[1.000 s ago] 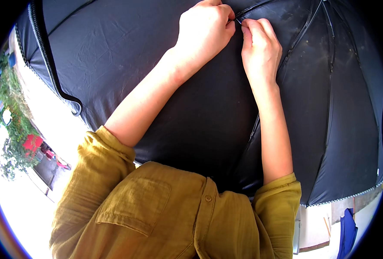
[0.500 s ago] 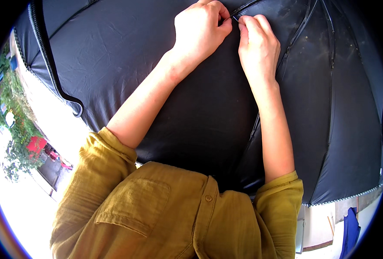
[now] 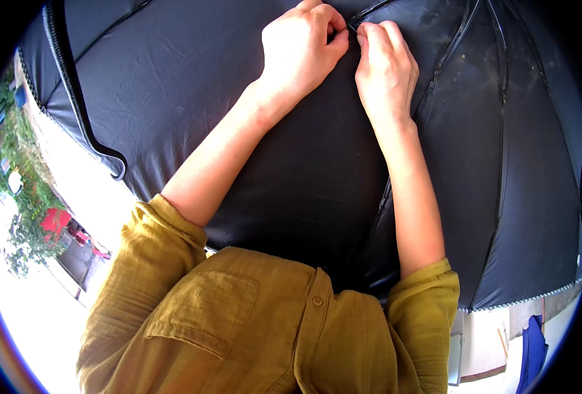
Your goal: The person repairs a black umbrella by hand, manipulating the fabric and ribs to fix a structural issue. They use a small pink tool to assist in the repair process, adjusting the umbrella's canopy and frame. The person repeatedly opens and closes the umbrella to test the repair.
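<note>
A large open black umbrella (image 3: 291, 171) spreads before me, its thin dark ribs running across the glossy fabric. At the upper middle, my left hand (image 3: 301, 49) is closed in a pinch on an umbrella rib (image 3: 373, 8), where the rib meets its fingertips. Close to its right, my right hand (image 3: 388, 69) is also closed, thumb and fingertips pressed together. A thin glint shows between the two sets of fingertips; what the right fingers hold is too small to make out. Both forearms reach up across the canopy.
A curved black handle or strip (image 3: 81, 111) hangs at the left over the fabric. More ribs (image 3: 503, 85) converge at the upper right. Beyond the canopy's edge are green plants (image 3: 31, 171) and a red object (image 3: 55, 220) at left, and a dark blue cloth (image 3: 532, 354) at lower right.
Both hands have shifted slightly left, the right one a little more, and the gap between their fingertips has narrowed slightly. Both keep their pinch.
</note>
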Motion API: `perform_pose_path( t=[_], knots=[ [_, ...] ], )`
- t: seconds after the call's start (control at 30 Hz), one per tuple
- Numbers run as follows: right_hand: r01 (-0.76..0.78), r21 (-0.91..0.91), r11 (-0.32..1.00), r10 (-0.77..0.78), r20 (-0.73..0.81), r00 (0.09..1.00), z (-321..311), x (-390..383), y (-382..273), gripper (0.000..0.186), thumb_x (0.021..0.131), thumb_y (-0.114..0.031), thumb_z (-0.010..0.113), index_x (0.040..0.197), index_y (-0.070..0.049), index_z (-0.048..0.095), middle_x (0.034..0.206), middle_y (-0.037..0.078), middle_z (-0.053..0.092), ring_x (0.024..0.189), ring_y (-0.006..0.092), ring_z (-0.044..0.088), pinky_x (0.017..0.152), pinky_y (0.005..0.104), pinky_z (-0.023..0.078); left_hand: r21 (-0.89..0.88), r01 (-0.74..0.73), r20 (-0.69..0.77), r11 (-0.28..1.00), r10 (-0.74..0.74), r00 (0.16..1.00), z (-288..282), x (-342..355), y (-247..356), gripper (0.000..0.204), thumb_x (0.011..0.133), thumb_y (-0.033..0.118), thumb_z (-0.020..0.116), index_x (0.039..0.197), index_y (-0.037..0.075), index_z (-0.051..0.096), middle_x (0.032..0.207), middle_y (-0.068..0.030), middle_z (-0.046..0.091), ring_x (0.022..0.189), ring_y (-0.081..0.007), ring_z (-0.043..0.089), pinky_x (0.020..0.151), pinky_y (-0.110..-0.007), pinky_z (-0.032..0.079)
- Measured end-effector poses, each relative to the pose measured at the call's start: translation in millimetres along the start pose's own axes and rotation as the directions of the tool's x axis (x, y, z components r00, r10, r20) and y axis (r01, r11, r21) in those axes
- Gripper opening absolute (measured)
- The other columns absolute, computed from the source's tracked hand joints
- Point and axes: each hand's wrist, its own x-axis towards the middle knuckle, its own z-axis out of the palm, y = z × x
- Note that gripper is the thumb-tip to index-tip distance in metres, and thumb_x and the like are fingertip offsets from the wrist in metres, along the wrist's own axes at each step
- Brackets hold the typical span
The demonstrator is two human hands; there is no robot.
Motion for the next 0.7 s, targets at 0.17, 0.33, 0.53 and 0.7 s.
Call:
perform_pose_path(
  t=[0.17,0.33,0.53,0.7],
  knots=[
    [0.005,0.007,1.0,-0.004,-0.065,0.998,6,2,-4,0.011,0.083,0.001,0.064,0.094,-0.001,0.063,0.087,0.008,0.062,0.077,0.029,0.065,0.067,0.0355,0.053,-0.013,0.005,0.001,1.0,-0.005,1.0,0,0,1,0.008,0.076,0.009,0.067,0.075,0.003,0.062,0.076,-0.011,0.061,0.067,-0.0297,0.063,0.062,-0.037,0.051],
    [0.003,0.053,0.999,0.002,-0.095,0.995,8,6,-8,0.01,0.083,-0.001,0.065,0.093,-0.002,0.063,0.086,0.008,0.062,0.075,0.0301,0.065,0.066,0.0359,0.054,-0.044,0.035,0.039,0.998,-0.033,0.999,1,-2,0,0.007,0.077,0.008,0.067,0.078,0.002,0.064,0.077,-0.0128,0.062,0.069,-0.0312,0.063,0.063,-0.038,0.052],
    [-0.078,0.03,0.996,0.077,0.057,0.995,-7,2,-7,0.017,0.077,0.003,0.065,0.093,-0.002,0.062,0.087,0.011,0.058,0.08,0.0293,0.064,0.068,0.0393,0.054,-0.13,0.012,0.095,0.991,0.0,0.996,-12,6,-2,0.008,0.076,0.008,0.067,0.08,0.001,0.066,0.078,-0.015,0.064,0.07,-0.0321,0.064,0.064,-0.038,0.052],
    [-0.063,0.007,0.998,0.063,0.05,0.997,-8,4,-5,0.024,0.072,0.008,0.066,0.094,-0.002,0.064,0.089,0.01,0.058,0.082,0.0281,0.063,0.069,0.0389,0.054,0.119,-0.049,0.104,0.992,0.036,0.994,-13,11,4,0.008,0.074,0.009,0.065,0.076,0.002,0.065,0.078,-0.0145,0.065,0.069,-0.033,0.064,0.064,-0.039,0.053]
  ],
)
